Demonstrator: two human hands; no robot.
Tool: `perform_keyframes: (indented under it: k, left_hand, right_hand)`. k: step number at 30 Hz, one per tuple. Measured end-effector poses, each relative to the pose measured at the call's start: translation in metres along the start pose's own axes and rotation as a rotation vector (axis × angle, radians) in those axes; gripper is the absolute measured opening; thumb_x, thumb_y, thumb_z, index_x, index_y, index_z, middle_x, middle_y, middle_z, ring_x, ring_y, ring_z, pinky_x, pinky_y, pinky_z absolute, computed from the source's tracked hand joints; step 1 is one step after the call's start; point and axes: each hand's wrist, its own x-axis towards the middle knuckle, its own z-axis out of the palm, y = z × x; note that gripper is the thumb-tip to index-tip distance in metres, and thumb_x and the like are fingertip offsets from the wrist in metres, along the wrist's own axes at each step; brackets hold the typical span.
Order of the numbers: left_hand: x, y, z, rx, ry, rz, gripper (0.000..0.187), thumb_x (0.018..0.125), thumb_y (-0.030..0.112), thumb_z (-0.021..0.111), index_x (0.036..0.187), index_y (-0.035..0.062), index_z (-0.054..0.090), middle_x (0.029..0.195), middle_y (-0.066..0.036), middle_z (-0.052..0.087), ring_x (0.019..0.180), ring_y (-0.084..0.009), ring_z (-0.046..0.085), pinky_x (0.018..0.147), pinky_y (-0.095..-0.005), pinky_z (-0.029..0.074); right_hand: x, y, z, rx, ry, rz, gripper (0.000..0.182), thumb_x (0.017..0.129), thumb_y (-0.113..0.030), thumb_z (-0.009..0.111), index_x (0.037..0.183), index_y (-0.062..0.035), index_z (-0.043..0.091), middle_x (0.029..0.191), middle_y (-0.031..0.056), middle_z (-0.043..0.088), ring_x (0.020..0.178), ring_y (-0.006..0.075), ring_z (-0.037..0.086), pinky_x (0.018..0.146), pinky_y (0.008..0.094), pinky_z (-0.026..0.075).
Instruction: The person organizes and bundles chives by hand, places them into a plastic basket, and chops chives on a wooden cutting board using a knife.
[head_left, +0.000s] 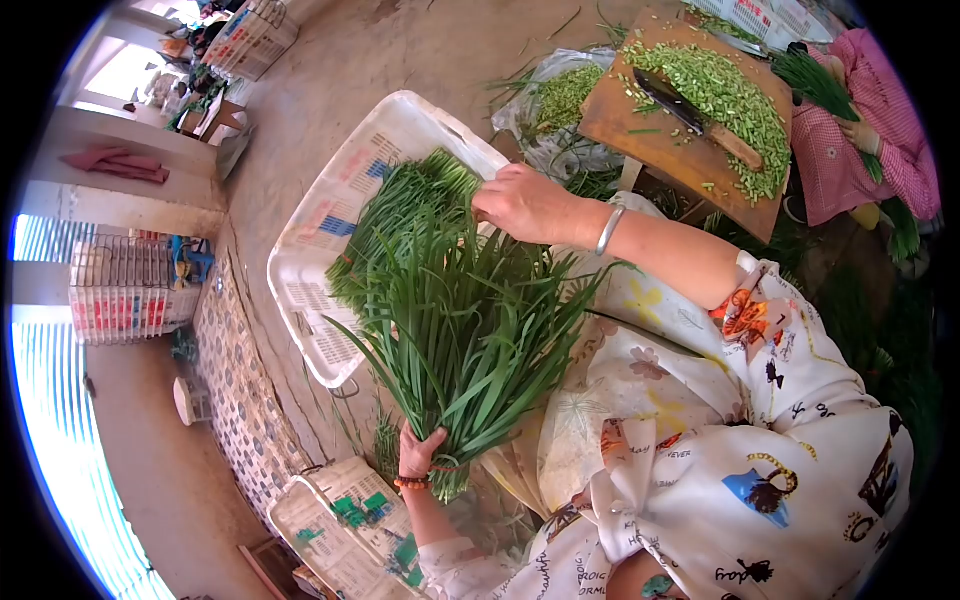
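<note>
My left hand point(420, 450), with a beaded bracelet at its wrist, is closed round the lower end of a large bunch of garlic chives point(475, 345). A reddish band shows on the bunch beside the thumb, and the long leaves fan out away from it. My right hand point(525, 205), a silver bangle at its wrist, is above the crate's near rim by the leaf tips. Its fingers are pinched together; what they hold, if anything, is hidden. Beyond the held bunch, more green bunches point(400, 205) lie inside a white plastic crate point(300, 235).
A wooden board point(610, 110) bears chopped green stalks point(735, 90) and a knife point(700, 120). Beside it lies a plastic bag point(565, 95) of cut greens. Another person point(865, 130) holds greens at the right. A second crate point(340, 510) and stacked baskets point(130, 300) stand nearby.
</note>
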Motion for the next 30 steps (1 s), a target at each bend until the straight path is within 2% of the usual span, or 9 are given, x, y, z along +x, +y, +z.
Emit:
perform_keyframes:
  k: [5,8,10,17,22,26,29,30]
  left_hand:
    - [0.002,-0.003,-0.002,0.016,-0.015,0.003,0.04,0.065,0.011,0.064,0.1,-0.0023,0.051,0.089,-0.007,0.059,0.078,-0.0146,0.055,0.072,-0.027,0.043]
    - [0.003,-0.006,-0.005,0.031,-0.026,-0.014,0.04,0.065,0.011,0.064,0.101,-0.0023,0.051,0.089,-0.007,0.059,0.078,-0.015,0.054,0.073,-0.0272,0.043]
    - [0.003,-0.006,-0.005,0.024,-0.03,-0.012,0.04,0.065,0.01,0.064,0.101,-0.0024,0.051,0.089,-0.008,0.059,0.078,-0.0152,0.054,0.073,-0.0274,0.043]
    - [0.003,0.001,-0.003,0.084,-0.042,0.001,0.042,0.065,0.012,0.065,0.102,-0.0025,0.05,0.089,-0.008,0.059,0.078,-0.0154,0.054,0.072,-0.0275,0.043]
    - [0.003,0.003,0.0,0.053,-0.013,-0.024,0.043,0.065,0.014,0.065,0.102,-0.0028,0.05,0.089,-0.008,0.059,0.078,-0.0154,0.055,0.071,-0.0274,0.043]
    - [0.004,0.005,0.001,0.062,-0.022,-0.027,0.044,0.065,0.013,0.065,0.103,-0.0032,0.05,0.089,-0.009,0.059,0.078,-0.0155,0.055,0.072,-0.0277,0.044]
    - [0.005,0.008,0.006,0.035,0.015,0.001,0.044,0.065,0.013,0.064,0.103,-0.0036,0.05,0.09,-0.009,0.059,0.078,-0.0159,0.055,0.072,-0.0277,0.044]
    - [0.006,0.008,0.006,0.03,0.023,-0.006,0.044,0.065,0.013,0.064,0.103,-0.0036,0.05,0.09,-0.009,0.059,0.078,-0.0159,0.055,0.072,-0.0277,0.044]
  right_hand:
    - [-0.001,-0.002,0.002,0.044,-0.025,-0.027,0.005,0.069,-0.008,0.058,0.072,-0.0064,0.054,0.063,0.0041,0.054,0.065,0.0223,0.054,0.073,0.0337,0.038]
    - [0.0,-0.001,0.003,0.068,-0.126,-0.011,0.006,0.069,-0.009,0.058,0.072,-0.0064,0.054,0.063,0.0047,0.054,0.066,0.0232,0.054,0.074,0.034,0.038]
    - [0.0,-0.001,0.004,0.017,-0.138,-0.073,0.007,0.069,-0.01,0.058,0.067,-0.0065,0.052,0.061,0.005,0.053,0.065,0.0231,0.053,0.076,0.0337,0.038]
    - [-0.003,-0.007,0.005,-0.096,-0.061,-0.175,0.011,0.07,-0.015,0.054,0.062,-0.0084,0.051,0.058,0.0057,0.054,0.062,0.022,0.054,0.079,0.0329,0.038]
    - [-0.004,-0.01,0.005,0.061,0.064,-0.006,0.009,0.064,-0.011,0.054,0.059,-0.0071,0.049,0.054,0.0062,0.051,0.057,0.0236,0.052,0.072,0.0328,0.04]
    - [-0.004,-0.011,0.004,0.056,0.073,0.001,0.01,0.064,-0.011,0.055,0.057,-0.0074,0.048,0.052,0.0065,0.05,0.055,0.0237,0.051,0.071,0.0326,0.04]
    - [-0.001,-0.008,-0.006,0.004,0.088,0.006,0.009,0.065,-0.009,0.053,0.061,-0.0053,0.047,0.056,0.0075,0.047,0.059,0.0252,0.05,0.063,0.0329,0.041]
    - [0.002,-0.002,-0.015,0.145,0.112,0.302,0.011,0.067,-0.011,0.052,0.061,-0.0036,0.047,0.056,0.0086,0.048,0.057,0.0252,0.05,0.06,0.0338,0.041]
